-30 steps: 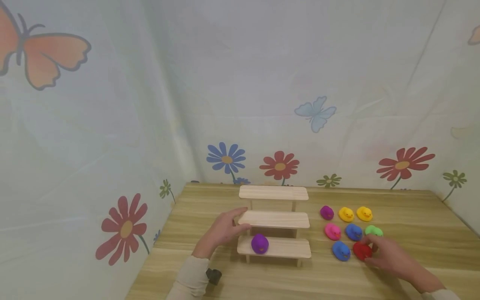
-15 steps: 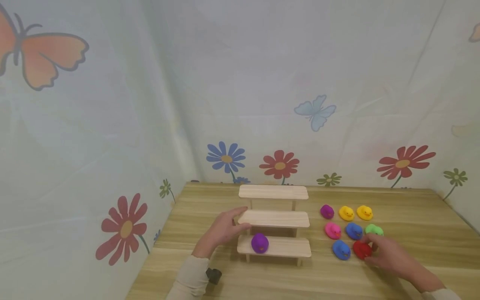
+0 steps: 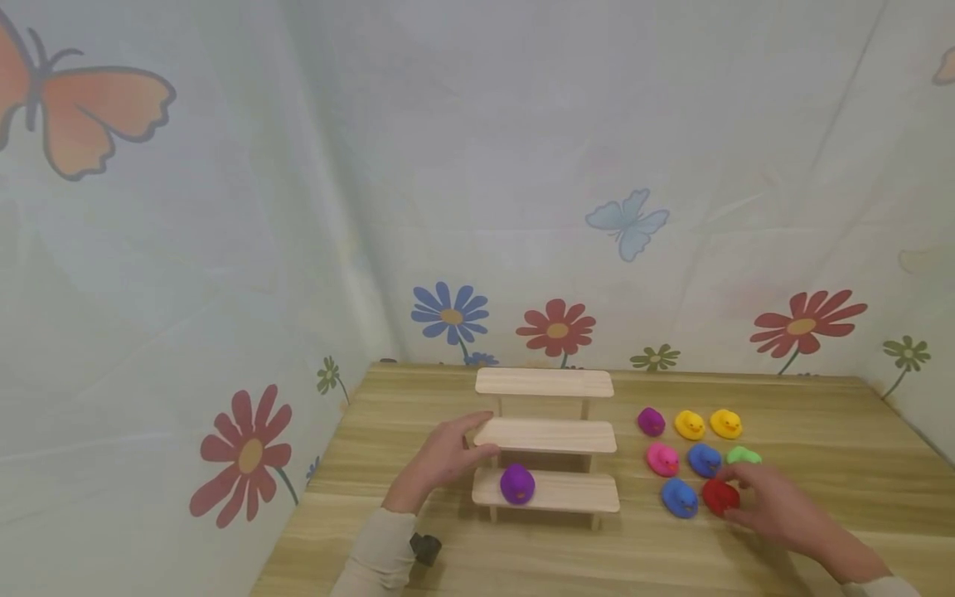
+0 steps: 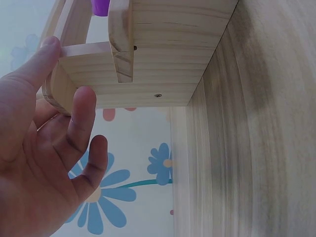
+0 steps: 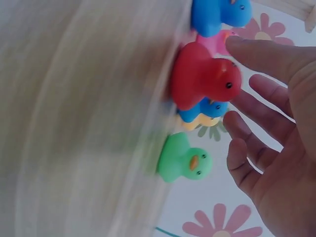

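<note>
My left hand (image 3: 442, 456) grips the left end of the middle board of a three-tier wooden shelf (image 3: 552, 435); in the left wrist view the thumb lies on the board's edge and the index finger goes behind it. A purple toy duck (image 3: 517, 484) sits on the lowest board. At the right, my right hand (image 3: 779, 507) reaches around a red toy duck (image 3: 719, 497) on the table. The right wrist view shows the thumb and fingers spread on either side of the red duck's head (image 5: 224, 81), with a gap by the thumb.
Around the red duck stand two blue ducks (image 3: 680, 497), a pink duck (image 3: 662, 458) and a green duck (image 3: 744, 458). Behind them are a purple duck (image 3: 652, 422) and two yellow ducks (image 3: 690, 424). A small black object (image 3: 426, 549) shows by the left sleeve. Flowered cloth (image 3: 477, 207) walls the table.
The right hand's fingers have loosened slightly around the red duck, which stays in place. My left hand and the shelf have not moved.
</note>
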Demonstrator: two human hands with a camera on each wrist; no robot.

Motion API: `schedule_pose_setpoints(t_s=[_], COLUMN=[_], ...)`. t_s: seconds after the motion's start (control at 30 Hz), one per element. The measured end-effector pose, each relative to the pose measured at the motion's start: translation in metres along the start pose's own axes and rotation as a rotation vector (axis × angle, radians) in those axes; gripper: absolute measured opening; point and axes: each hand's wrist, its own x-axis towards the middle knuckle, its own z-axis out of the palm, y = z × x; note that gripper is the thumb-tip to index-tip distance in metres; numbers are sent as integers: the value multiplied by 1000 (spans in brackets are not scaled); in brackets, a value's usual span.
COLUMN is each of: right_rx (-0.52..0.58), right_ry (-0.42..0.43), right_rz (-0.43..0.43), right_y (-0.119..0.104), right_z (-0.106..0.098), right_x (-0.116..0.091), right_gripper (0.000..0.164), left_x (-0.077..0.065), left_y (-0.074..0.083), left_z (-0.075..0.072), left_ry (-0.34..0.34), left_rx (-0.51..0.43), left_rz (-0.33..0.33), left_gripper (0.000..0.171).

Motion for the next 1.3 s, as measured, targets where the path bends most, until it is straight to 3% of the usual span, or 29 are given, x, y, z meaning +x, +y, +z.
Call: schedule_pose_setpoints(t_s=[0.27, 0.47, 0.83, 1.13, 1.3], right_rx=[-11, -57, 22, -12, 11], right_ry=[-15, 22, 52, 183, 162], right_rz=[77, -8, -125, -307, -298], right_y=[-25, -42, -71, -85, -93], right_z=[-9, -10, -6, 3, 7], right_x=[7, 10, 17, 25, 29], right_gripper=[32, 32, 31, 34, 33], left_x=[1, 1, 0, 0, 0], left_y=[-2, -1, 0, -1, 0], left_z=[1, 1, 0, 0, 0], left_ry=[-5, -5, -4, 3, 2], left_rx=[2, -4, -4, 6, 3], left_rz=[-5, -4, 2, 13, 7], left_gripper=[66, 65, 63, 65, 65])
